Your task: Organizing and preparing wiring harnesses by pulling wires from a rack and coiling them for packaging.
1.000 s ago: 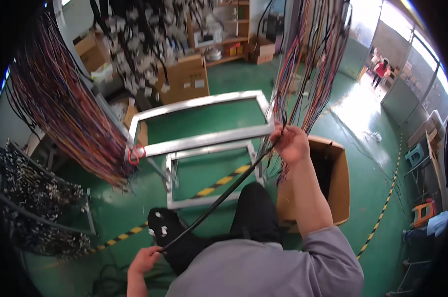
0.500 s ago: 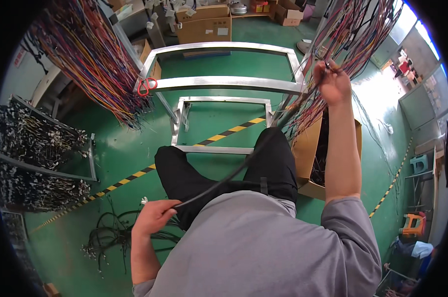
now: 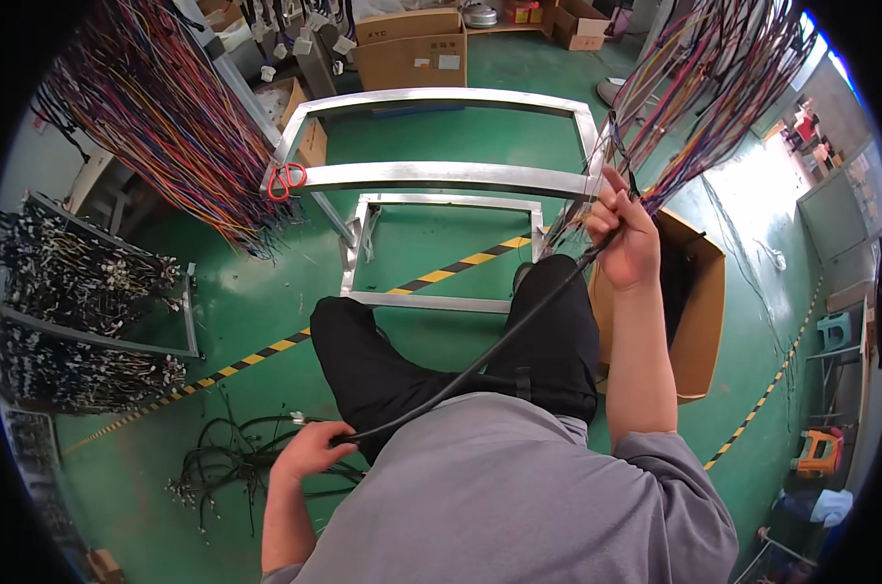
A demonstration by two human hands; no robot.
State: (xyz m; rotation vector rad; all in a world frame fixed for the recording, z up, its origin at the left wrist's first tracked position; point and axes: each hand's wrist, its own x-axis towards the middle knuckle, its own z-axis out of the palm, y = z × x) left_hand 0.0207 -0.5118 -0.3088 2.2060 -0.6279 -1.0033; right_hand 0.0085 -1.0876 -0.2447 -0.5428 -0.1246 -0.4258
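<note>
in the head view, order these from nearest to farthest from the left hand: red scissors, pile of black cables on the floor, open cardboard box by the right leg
Measured from the left hand:
1. Pile of black cables, on the green floor right beside that hand, to its left.
2. Red scissors, hanging on the metal frame, far ahead of the hand.
3. Open cardboard box, across the body on the right side.

Wiring workshop w/ green floor (image 3: 753,292): wire bundles (image 3: 168,127) hang over a steel frame (image 3: 441,175) (red scissors (image 3: 285,180) on it), cartons (image 3: 412,49) behind it, harness racks (image 3: 81,311) left of it.
</note>
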